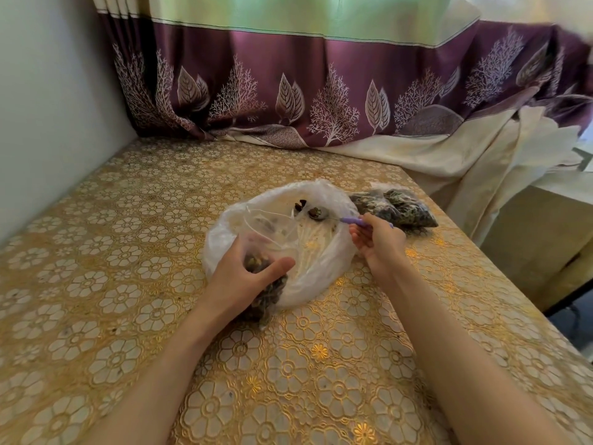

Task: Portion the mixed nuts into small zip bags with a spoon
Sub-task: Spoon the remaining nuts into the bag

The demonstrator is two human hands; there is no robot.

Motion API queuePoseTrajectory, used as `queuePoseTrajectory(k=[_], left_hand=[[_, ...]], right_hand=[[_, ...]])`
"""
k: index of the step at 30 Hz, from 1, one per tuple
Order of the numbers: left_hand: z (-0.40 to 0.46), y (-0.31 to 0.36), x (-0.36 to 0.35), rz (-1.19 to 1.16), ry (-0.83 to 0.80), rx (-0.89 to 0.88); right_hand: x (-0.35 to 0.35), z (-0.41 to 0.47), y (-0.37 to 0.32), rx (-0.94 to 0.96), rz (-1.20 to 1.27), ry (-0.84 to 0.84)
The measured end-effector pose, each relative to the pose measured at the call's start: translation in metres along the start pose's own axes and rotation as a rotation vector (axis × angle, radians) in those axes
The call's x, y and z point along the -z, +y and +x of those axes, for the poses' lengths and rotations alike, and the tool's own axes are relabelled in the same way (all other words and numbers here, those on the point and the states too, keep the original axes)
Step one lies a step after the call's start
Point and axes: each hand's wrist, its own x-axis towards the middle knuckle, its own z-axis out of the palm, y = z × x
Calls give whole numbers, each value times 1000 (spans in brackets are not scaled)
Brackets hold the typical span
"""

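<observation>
no readable text, labels, brands or numbers

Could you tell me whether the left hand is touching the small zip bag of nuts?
Touching. The head view shows the left hand curled round the small zip bag, thumb across its front.

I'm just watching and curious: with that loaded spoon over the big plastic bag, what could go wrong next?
The spoon, held by its purple handle in the right hand, must travel to the small zip bag; nuts could roll off. The left hand grips that bag low, so its limp mouth may fold shut. Few nuts remain in the big plastic bag, so scooping may snag the film.
</observation>
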Motion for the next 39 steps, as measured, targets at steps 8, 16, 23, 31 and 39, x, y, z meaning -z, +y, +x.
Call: queuePoseTrajectory(k=[8,16,23,31,39], left_hand=[[-1,-1,1,15,4,12],[-2,1,1,-13,-8,47],[-2,3,0,-14,12,64],[-2,2,1,-29,-1,70],[-7,4,-1,-36,101,13]], right_hand=[[14,-23,-10,100,-63,-51],[7,-48,-49,261,-75,-372],[8,-68,-61,429,-203,-634],[10,-60,-60,403,-182,-717],[13,-37,-31,280,-170,-316]])
